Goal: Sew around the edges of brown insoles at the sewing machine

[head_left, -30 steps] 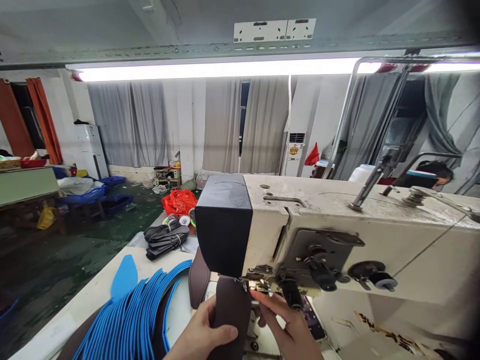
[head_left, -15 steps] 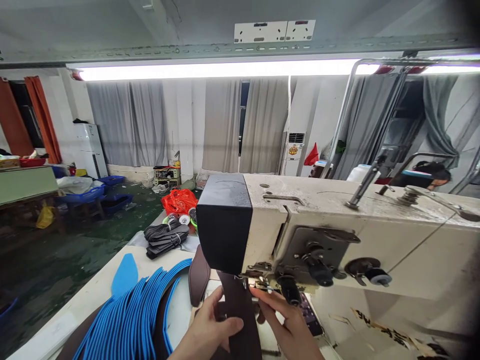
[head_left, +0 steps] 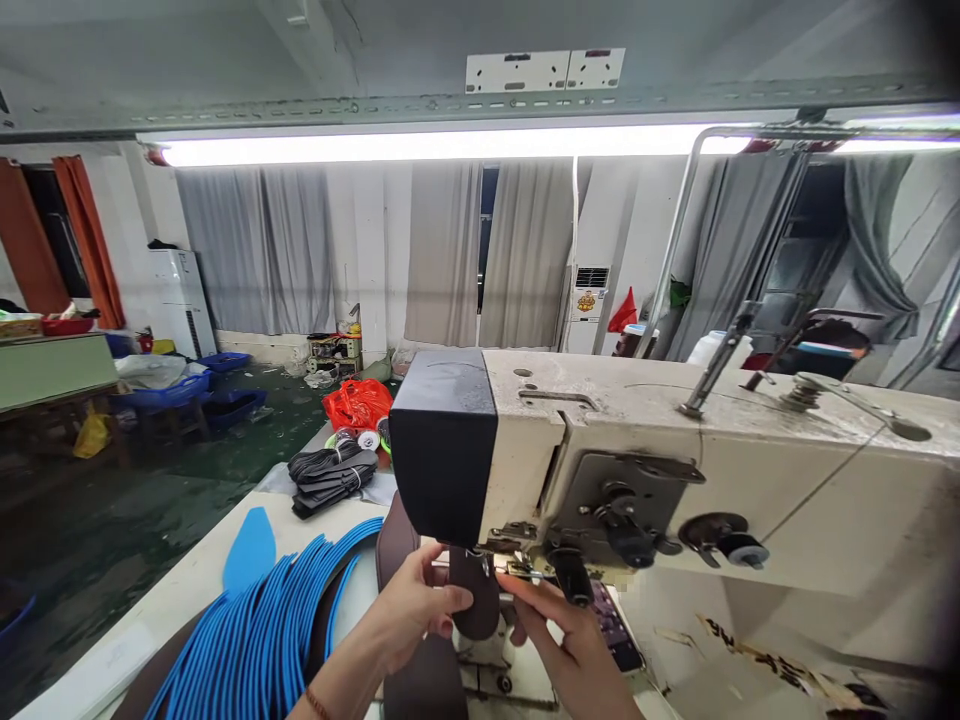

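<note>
A dark brown strap-like piece [head_left: 474,603] with a rounded near end lies under the needle area of the sewing machine [head_left: 600,440]. My left hand [head_left: 416,605] holds its left edge, the thumb on top and the other fingers partly hidden. On the other side, my right hand [head_left: 566,635] stretches its index finger to the piece's right edge beside the presser foot; its thumb sits lower, with a gap between them. Another brown strip [head_left: 424,675] runs below my left wrist and appears to continue behind it. The needle point is hard to make out.
Left of my hands are a row of blue-edged strips [head_left: 255,630] and a flat blue piece [head_left: 251,550]. Tied dark strips [head_left: 334,475] and a red plastic bag [head_left: 356,403] lie farther back. A phone [head_left: 616,630] rests right of my right hand.
The brown piece has slid away from me under the machine, so its rounded near end now shows. My left hand has moved slightly left and forward; my right hand stays almost in place.
</note>
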`<act>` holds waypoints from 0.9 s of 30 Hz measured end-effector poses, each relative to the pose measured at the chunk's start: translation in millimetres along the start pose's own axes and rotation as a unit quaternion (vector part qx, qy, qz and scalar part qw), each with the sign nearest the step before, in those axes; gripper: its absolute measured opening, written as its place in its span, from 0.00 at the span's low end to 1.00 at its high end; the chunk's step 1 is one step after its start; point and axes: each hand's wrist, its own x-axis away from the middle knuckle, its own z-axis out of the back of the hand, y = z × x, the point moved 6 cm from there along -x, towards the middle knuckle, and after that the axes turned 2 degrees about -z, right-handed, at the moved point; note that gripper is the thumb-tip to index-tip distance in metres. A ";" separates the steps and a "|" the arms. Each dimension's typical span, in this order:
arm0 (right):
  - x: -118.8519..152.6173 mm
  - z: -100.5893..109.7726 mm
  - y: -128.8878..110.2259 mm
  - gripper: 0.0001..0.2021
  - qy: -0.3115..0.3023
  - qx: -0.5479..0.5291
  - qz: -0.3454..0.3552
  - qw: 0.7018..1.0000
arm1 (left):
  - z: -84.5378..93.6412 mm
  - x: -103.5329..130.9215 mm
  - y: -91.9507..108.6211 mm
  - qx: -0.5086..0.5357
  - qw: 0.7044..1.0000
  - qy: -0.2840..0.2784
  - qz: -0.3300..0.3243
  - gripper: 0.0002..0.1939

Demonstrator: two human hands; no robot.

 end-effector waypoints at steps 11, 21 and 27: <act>-0.5 -2.5 0.9 0.19 -0.007 0.016 -0.002 1.000 | -3.1 -0.6 -15.9 0.128 0.978 0.142 -0.089 0.23; -0.7 -2.9 -1.7 0.18 -0.021 0.011 -0.009 1.000 | -13.2 27.7 -14.3 -0.065 0.957 0.206 -0.195 0.14; -1.2 -2.2 -1.6 0.19 -0.010 -0.010 -0.016 1.000 | 22.7 -9.8 40.6 -0.216 0.976 -0.008 -0.015 0.13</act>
